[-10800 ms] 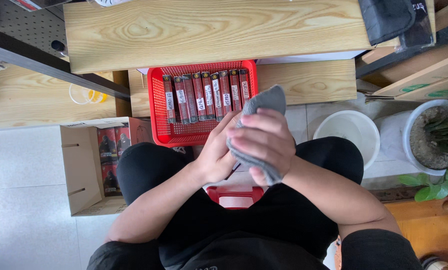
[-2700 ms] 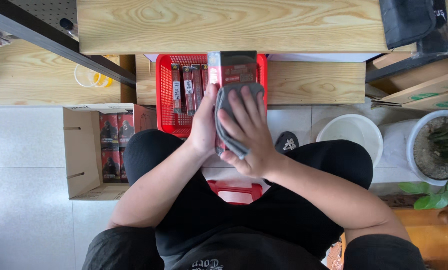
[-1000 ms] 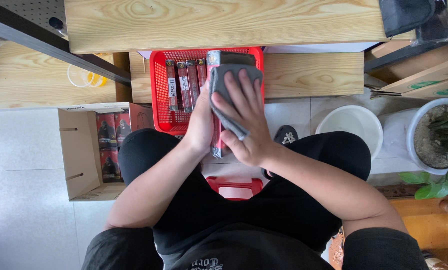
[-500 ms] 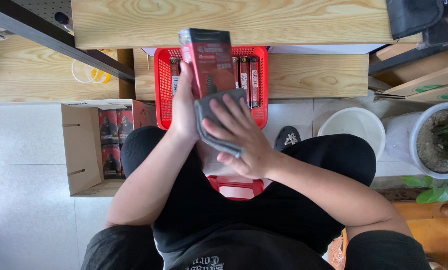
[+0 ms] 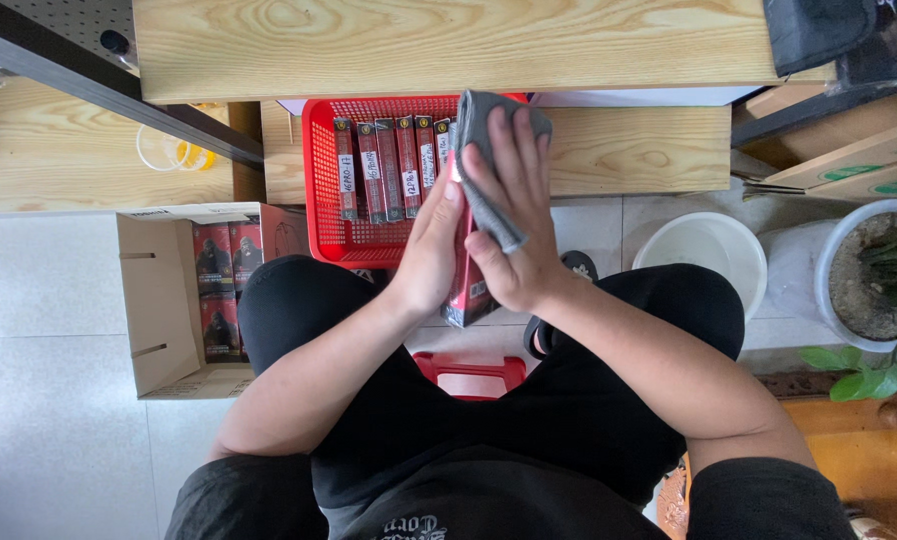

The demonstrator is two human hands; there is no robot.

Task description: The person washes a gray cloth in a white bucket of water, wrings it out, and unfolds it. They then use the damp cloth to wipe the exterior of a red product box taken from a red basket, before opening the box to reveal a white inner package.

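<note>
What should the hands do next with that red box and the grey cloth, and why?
Probably slide the grey cloth down the red box. The right hand presses the cloth on the box's upper part, while the left hand grips its other side, and the lower end looks uncovered.

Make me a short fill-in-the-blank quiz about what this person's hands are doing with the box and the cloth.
1. The right hand presses a grey ____ against the red box.
2. The left hand grips the box from its ____ side.
3. More boxes stand in a red ____ behind the hands.

Missing words: cloth; left; basket
</note>
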